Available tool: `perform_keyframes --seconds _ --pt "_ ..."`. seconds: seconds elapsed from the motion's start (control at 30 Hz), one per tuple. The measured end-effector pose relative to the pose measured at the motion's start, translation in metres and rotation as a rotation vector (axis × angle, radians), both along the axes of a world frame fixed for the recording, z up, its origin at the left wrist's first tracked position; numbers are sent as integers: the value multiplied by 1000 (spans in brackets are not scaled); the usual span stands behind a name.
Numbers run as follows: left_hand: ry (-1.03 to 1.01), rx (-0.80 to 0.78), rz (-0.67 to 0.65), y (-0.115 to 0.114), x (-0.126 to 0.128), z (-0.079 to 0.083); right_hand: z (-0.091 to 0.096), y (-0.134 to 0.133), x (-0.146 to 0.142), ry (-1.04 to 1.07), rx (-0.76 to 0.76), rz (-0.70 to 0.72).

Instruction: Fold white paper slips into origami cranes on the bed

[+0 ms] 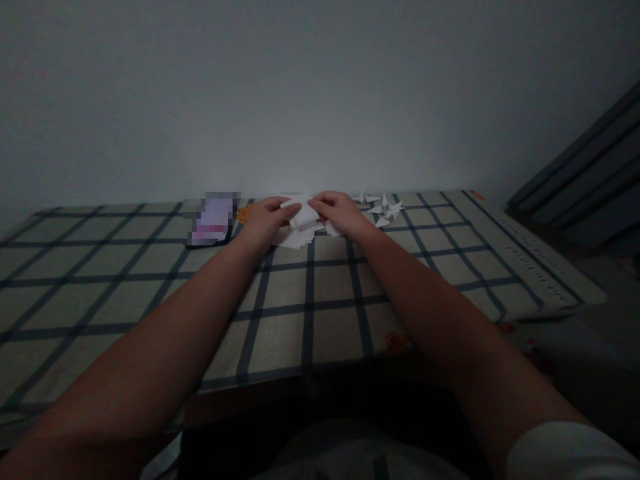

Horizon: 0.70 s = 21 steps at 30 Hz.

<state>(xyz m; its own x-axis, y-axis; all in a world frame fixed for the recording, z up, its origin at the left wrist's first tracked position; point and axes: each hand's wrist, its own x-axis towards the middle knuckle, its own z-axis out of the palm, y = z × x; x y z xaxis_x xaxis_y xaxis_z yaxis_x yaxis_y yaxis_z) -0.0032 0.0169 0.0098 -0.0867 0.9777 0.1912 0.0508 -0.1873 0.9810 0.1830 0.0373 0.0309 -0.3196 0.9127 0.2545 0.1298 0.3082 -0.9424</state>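
Note:
Between my two hands is a small sheet of white paper (pixel 304 215), tilted up off the table. My left hand (pixel 270 219) pinches its left side, with the thumb lying over the front. At the upper right edge, my right hand (pixel 341 210) grips the same sheet between thumb and fingers. Beneath it lies a loose stack of white paper sheets (pixel 296 239), partly covered by my hands. Several folded white paper cranes (pixel 387 209) sit just right of my right hand.
A phone (pixel 214 219) with a blurred-out screen lies left of my hands. The checked tablecloth (pixel 310 333) covers the table, which meets a plain wall (pixel 310 93) at the back. Dark curtain-like folds (pixel 595 180) hang at the right.

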Motion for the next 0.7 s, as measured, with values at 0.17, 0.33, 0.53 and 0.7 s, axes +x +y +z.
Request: perform_keyframes --seconds 0.17,0.33,0.53,0.7 --pt "58 -18 -109 -4 2 2 -3 3 -1 57 -10 -10" --pt "2 -26 -75 -5 5 3 -6 5 2 -17 22 22" --pt "-32 60 -20 3 1 -3 -3 2 0 25 3 28" --pt "-63 78 26 10 -4 -5 -7 6 2 -17 23 40"
